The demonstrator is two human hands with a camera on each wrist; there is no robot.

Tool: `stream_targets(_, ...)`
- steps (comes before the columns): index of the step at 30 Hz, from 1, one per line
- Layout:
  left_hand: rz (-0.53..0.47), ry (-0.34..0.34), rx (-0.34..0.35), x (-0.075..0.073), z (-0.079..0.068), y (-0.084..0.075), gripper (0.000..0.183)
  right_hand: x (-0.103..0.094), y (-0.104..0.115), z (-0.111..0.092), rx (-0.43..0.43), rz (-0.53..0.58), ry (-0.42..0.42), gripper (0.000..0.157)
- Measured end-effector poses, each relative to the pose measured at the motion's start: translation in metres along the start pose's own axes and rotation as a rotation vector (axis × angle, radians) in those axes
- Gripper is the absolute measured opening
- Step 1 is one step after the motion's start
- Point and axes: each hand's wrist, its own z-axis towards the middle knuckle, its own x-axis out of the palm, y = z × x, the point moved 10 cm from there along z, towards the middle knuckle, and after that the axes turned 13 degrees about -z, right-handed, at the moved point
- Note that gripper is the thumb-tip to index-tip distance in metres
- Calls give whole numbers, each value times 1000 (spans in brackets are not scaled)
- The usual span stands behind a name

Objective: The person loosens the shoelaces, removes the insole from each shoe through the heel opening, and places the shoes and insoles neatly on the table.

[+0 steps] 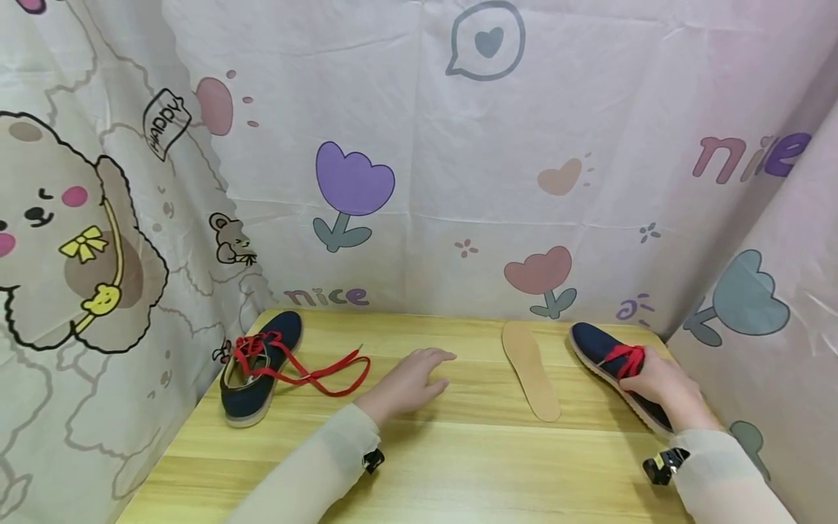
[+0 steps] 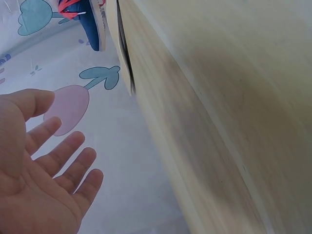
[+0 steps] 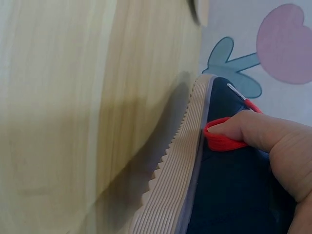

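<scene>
My right hand (image 1: 664, 386) grips a navy shoe (image 1: 592, 342) with a pale ribbed sole (image 3: 168, 190) at the table's right side. In the right wrist view, the thumb lies on its red lace (image 3: 225, 142); the other fingers are hidden behind the shoe. Over the middle of the table, my left hand (image 1: 406, 382) holds nothing, its fingers spread and loosely bent in the left wrist view. Between the hands lies a flat tan insole (image 1: 532, 371). A second navy shoe (image 1: 247, 400) stands at the left, its long red lace (image 1: 327, 375) trailing onto the table.
The light wood table (image 1: 484, 466) ends against a patterned cloth (image 1: 432, 276) at the back, and similar cloth hangs along both sides. The right shoe is close to the right-hand cloth (image 1: 772, 364).
</scene>
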Motion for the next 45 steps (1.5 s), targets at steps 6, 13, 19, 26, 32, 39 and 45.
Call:
stream_targets(6, -18, -12, 2, 1, 8, 2, 51, -8, 16, -2, -39, -26, -34, 91)
stream_targets(13, -24, -26, -19, 0, 16, 10, 54, -15, 40, -7, -79, -28, -63, 88)
stream_targets(19, -38, -32, -28, 0, 20, 13, 59, -15, 60, -11, -119, -49, -58, 90)
stream_targets(26, -33, -27, -39, 4, 26, 15, 64, -17, 84, -15, -162, -72, -96, 88)
stream_targets(32, -36, -43, -20, 7, 34, 12, 64, -19, 106, -22, -213, -83, -132, 83)
stream_targets(39, -45, -51, -3, 10, 43, 7, 65, -24, 125, -31, -255, -90, -158, 80)
stream_targets(45, -48, -43, 8, 19, 52, 4, 66, -27, 140, -39, -282, -93, -165, 80)
